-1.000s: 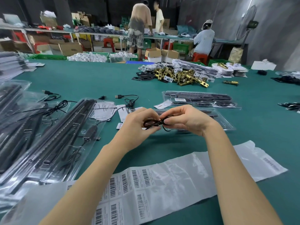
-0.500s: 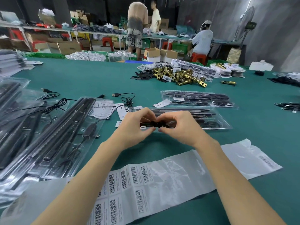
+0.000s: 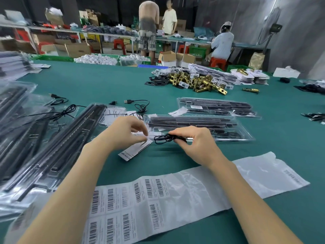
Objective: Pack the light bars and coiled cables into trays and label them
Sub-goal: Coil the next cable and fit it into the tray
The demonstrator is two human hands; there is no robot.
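My right hand (image 3: 195, 145) grips a small coiled black cable (image 3: 164, 138) just above the table, at the near edge of a clear tray (image 3: 246, 136) holding black light bars (image 3: 190, 120). My left hand (image 3: 123, 132) is just left of the coil and apart from it. Its thumb and fingertips are drawn together over a white printed card (image 3: 133, 151); I cannot tell whether they hold anything. A second packed tray (image 3: 216, 107) with a barcode label lies behind. A sheet of barcode labels (image 3: 130, 205) lies across the front.
Stacked trays of light bars (image 3: 52, 143) fill the left side, with loose USB cables (image 3: 139, 106) beyond them. A pile of brass latches (image 3: 198, 81) and bagged parts sits farther back. Three people stand or sit at the far benches.
Both hands held the coil together before. Now my left hand has let go and moved left, and my right hand alone carries the coil down toward the near tray.
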